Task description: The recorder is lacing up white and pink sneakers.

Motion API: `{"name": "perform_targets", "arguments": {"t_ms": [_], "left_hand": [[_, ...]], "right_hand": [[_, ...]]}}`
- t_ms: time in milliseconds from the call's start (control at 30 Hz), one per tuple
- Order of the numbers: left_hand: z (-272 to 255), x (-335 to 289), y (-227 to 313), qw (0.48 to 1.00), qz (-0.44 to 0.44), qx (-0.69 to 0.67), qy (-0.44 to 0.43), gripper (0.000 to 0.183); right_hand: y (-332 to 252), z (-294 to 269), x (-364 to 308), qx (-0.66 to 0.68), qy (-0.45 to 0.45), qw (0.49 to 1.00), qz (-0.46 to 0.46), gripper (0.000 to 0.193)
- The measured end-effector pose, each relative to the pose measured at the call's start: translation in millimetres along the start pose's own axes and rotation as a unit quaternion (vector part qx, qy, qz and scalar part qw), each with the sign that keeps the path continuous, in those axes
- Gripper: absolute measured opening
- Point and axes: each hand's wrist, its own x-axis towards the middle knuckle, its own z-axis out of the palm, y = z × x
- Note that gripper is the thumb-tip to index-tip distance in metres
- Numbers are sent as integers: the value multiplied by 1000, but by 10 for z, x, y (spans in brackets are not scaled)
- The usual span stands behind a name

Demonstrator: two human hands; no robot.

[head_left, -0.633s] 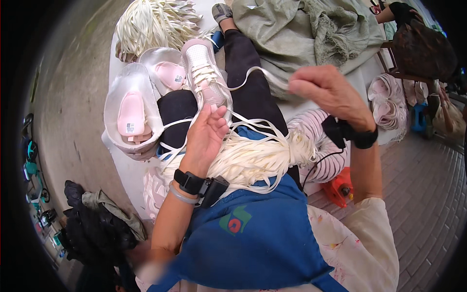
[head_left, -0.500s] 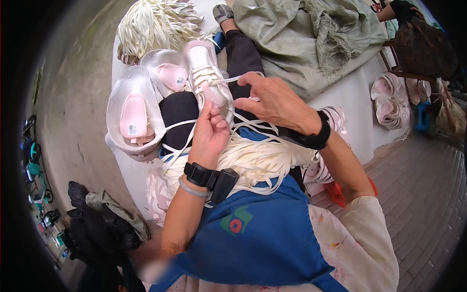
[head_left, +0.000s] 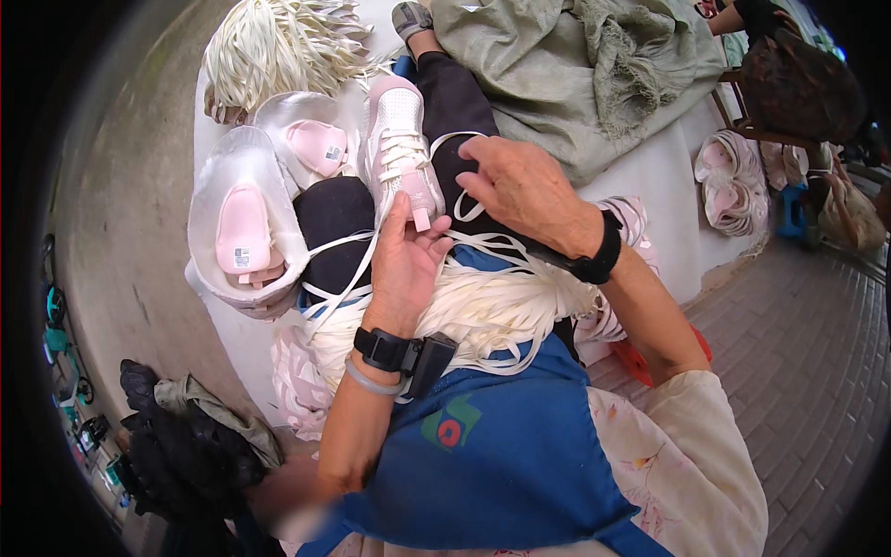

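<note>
A pink and white sneaker upper (head_left: 401, 153) lies toe-away in front of me, with a white shoelace (head_left: 449, 136) threaded through it. My left hand (head_left: 413, 265) grips the heel end, thumb on top beside the pink tongue and the other fingers underneath. To the right, my right hand (head_left: 524, 190) has its fingers curled on the loose lace, which loops between it and the upper. Most of its grip is hidden behind the knuckles. Across my lap, over the blue apron (head_left: 492, 446), spreads a thick bundle of white shoelaces (head_left: 501, 306).
Nested sneaker uppers (head_left: 202, 223) stand at left, beside another stack (head_left: 278, 121). A second lace bundle (head_left: 278, 56) lies at far left. Grey-green cloth (head_left: 575, 65) covers the far right. More uppers (head_left: 733, 186) are stacked at right, near a dark bag (head_left: 803, 84).
The tongue now shows at the heel end, and my left hand has opened out beneath it. My right hand has drawn slightly away from the upper to the right, with the lace loop.
</note>
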Motion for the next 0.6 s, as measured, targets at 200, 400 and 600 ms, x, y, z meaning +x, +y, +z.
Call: {"name": "perform_targets", "arguments": {"t_ms": [200, 400, 600], "left_hand": [[-133, 133, -76, 995, 39, -56, -78, 36], [-208, 189, -23, 983, 15, -112, -148, 32], [-124, 21, 88, 994, 20, -70, -76, 34]], "right_hand": [[-185, -642, -89, 249, -315, 916, -16, 24], [-1076, -371, -512, 435, -350, 782, -278, 14], [-459, -208, 41, 120, -65, 987, -87, 14]]}}
